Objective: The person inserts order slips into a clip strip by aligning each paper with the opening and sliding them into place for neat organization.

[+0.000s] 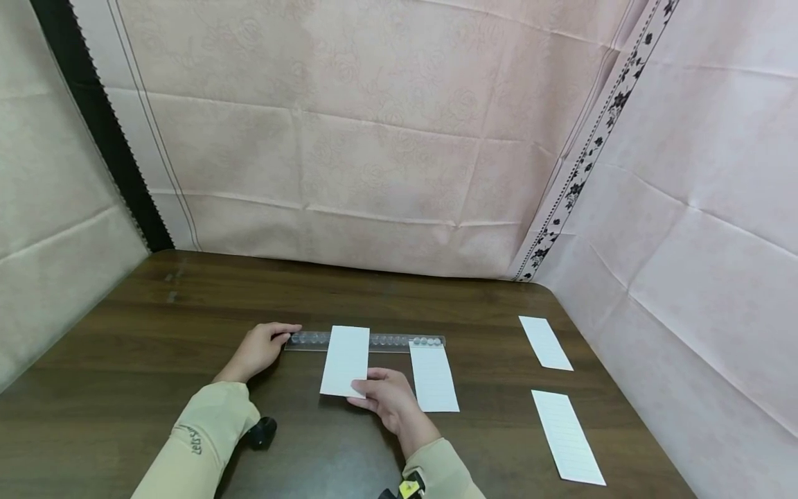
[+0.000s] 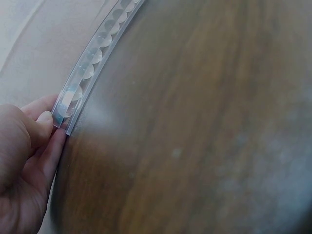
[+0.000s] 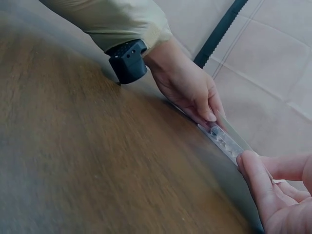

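Paper slips (image 1: 434, 378): white, some faintly ruled. Strip (image 1: 389, 343): clear. Tabletop (image 1: 112, 381): brown, wood-grained. Cloth border (image 1: 570, 197): printed with black flowers.

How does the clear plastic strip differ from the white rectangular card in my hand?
The clear plastic strip is transparent, long and narrow; the white rectangular card is opaque, shorter and broader. Your left hand holds the strip, your right hand the card. Both are rectangular.

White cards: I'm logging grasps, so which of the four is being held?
The leftmost white card in the head view, pinched by the right hand; the other three are unheld.
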The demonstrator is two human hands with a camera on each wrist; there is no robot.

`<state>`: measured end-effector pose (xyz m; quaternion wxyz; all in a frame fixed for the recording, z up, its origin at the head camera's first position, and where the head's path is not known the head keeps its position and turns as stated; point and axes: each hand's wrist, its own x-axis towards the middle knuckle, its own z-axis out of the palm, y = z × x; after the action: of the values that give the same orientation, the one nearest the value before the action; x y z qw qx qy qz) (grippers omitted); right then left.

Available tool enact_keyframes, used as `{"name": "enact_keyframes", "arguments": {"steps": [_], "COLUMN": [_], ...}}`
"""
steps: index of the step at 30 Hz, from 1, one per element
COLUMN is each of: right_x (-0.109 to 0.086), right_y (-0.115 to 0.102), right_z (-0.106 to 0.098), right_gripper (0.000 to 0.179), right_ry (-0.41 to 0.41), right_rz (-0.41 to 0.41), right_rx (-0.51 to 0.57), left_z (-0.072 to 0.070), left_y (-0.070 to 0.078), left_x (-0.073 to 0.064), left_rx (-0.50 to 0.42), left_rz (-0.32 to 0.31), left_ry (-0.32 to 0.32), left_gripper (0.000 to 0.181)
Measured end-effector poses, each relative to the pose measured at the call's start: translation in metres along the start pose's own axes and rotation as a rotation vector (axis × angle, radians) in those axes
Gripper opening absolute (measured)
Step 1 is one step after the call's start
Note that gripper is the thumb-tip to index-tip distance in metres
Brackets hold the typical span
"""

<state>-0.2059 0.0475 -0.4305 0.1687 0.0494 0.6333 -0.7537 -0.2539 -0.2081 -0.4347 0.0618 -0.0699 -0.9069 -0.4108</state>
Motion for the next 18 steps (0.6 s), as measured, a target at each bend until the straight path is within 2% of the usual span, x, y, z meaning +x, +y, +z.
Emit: {"name": "enact_keyframes", "arguments": {"steps": [18], "right_x": [-0.003], "right_y": [0.004], "right_z": [0.015], "right_gripper": [0.032], "right_ry": [-0.038], "right_rz": [0.004], "right_rx": [0.017], "left_z": [0.0], "left_y": [0.001], "left_x": [0.001], "left_rx": [0.008], "left_rz": [-0.008], "left_ry": [-0.003], "left_gripper": [0.028]}}
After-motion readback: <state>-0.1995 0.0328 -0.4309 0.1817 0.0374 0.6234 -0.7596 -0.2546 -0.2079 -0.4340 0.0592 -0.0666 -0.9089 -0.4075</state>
